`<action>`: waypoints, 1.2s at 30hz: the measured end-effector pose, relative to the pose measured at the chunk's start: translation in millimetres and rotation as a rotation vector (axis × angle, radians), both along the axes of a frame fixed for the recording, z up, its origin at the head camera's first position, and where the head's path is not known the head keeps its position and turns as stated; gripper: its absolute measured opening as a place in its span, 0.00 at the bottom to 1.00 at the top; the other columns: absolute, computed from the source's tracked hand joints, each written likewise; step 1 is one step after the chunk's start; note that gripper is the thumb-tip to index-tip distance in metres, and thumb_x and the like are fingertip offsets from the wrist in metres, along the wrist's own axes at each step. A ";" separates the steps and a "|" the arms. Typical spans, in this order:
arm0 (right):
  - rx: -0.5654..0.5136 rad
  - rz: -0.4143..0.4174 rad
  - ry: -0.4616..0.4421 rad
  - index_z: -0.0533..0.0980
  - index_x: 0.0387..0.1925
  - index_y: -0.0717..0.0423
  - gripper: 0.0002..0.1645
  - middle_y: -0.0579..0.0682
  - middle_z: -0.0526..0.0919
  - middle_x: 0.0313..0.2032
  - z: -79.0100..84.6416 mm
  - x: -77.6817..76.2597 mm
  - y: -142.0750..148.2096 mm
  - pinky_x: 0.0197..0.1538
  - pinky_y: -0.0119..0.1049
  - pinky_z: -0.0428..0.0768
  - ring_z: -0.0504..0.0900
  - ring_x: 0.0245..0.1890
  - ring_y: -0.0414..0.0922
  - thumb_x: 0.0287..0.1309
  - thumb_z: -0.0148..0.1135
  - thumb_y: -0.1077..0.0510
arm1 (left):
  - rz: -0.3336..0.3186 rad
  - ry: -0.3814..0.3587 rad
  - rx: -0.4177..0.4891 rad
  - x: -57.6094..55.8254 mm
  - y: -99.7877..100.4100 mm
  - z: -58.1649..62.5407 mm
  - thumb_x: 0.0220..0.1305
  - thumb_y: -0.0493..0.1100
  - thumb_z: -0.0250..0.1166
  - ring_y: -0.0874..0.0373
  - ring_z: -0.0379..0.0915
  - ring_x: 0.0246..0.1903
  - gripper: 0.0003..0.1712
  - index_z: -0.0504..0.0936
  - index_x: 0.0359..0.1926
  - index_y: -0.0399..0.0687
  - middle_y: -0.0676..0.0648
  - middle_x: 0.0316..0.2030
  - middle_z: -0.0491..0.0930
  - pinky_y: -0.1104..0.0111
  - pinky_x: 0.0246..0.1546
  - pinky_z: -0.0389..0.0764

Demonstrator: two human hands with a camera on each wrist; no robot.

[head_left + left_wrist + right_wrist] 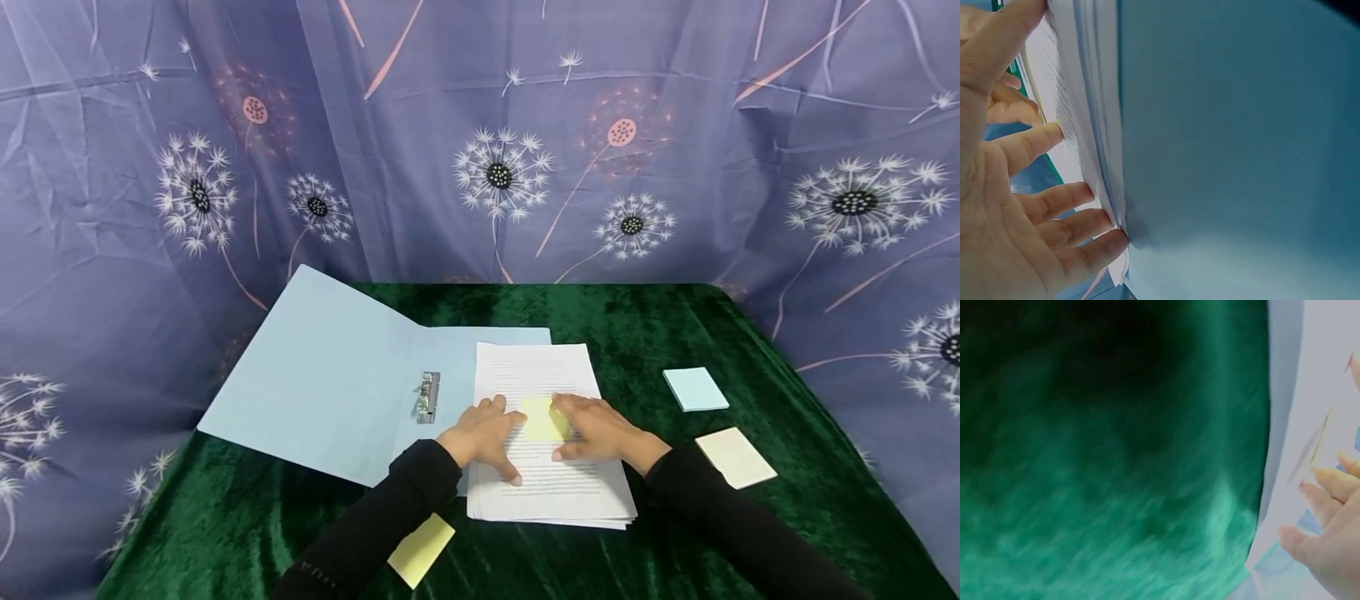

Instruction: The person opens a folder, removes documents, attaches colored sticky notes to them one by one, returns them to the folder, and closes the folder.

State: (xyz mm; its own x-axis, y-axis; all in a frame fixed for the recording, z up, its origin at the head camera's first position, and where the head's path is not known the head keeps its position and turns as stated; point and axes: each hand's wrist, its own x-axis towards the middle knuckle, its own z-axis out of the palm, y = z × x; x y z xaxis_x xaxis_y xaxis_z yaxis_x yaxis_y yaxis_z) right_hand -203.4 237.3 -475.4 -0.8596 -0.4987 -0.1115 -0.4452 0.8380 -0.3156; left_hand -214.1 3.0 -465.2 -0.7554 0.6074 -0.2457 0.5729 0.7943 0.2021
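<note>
A stack of printed white sheets (551,500) lies over the right side of an open light-blue folder (322,375). On the top sheet sits a yellow sticky note (542,421). My left hand (483,433) rests on the sheets with spread fingers, its index fingertip at the note's left edge. In the left wrist view, the fingertips of this left hand (1041,206) meet the stack's layered side. From the other side, my right hand (597,429) touches the note's right edge with extended fingers; the right wrist view shows this hand (1335,519) over the paper.
A metal binder clip mechanism (427,398) is fixed near the folder's spine. A yellow sticky pad (422,550) lies at the front by the left sleeve. To the right are a pale blue pad (696,389) and a cream pad (737,457) on the green velvet cloth (615,317).
</note>
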 end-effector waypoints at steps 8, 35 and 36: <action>0.000 0.047 -0.049 0.60 0.74 0.63 0.54 0.65 0.66 0.73 6.1 -5.7 -27.9 0.69 0.68 0.62 0.66 0.73 0.63 0.58 0.72 0.39 | -0.006 0.015 -0.019 -4.4 0.7 0.4 0.40 0.68 0.82 0.56 0.64 0.44 0.58 0.71 0.72 0.57 0.47 0.53 0.72 0.64 0.44 0.71; 0.009 0.055 -0.108 0.59 0.75 0.60 0.51 0.62 0.63 0.75 -4.1 -6.6 -25.7 0.72 0.68 0.58 0.63 0.75 0.61 0.62 0.67 0.39 | 0.007 0.000 -0.025 0.1 -0.3 -0.8 0.41 0.68 0.81 0.57 0.63 0.44 0.58 0.70 0.73 0.59 0.48 0.54 0.71 0.66 0.43 0.68; 0.008 0.049 -0.108 0.59 0.76 0.60 0.51 0.61 0.63 0.75 -4.2 -6.7 -23.9 0.72 0.68 0.58 0.63 0.75 0.61 0.61 0.67 0.39 | 0.008 0.001 -0.028 0.1 -0.5 -0.7 0.41 0.68 0.80 0.57 0.63 0.44 0.57 0.70 0.73 0.59 0.47 0.54 0.71 0.66 0.44 0.69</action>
State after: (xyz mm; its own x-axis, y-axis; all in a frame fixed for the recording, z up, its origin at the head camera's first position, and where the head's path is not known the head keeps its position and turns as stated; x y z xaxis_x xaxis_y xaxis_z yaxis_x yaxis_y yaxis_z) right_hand -210.1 213.4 -479.6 -0.8170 -0.5385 -0.2062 -0.4495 0.8187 -0.3573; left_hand -214.1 2.6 -465.9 -0.7603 0.5944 -0.2620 0.5667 0.8041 0.1795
